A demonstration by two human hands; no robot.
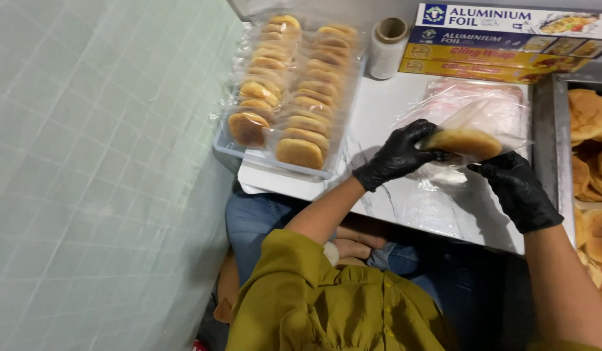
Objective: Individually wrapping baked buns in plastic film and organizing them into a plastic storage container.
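Observation:
Both my hands wear black gloves. My left hand (395,156) grips the left end of a round golden pancake (465,141) that sits partly inside a clear plastic bag (486,117). My right hand (519,188) holds the bag's lower right side from below. The pancake and bag hover just above the white marble-look table (411,201). A stack of flat clear bags (483,97) lies on the table right behind my hands.
A clear tray (275,159) with two rows of bagged pancakes stands at the table's left. Behind are a film roll (387,49) and long foil and wrap boxes (502,42). A metal tray (561,130) of unwrapped pancakes (590,114) is at right. A tiled wall (99,162) runs along the left.

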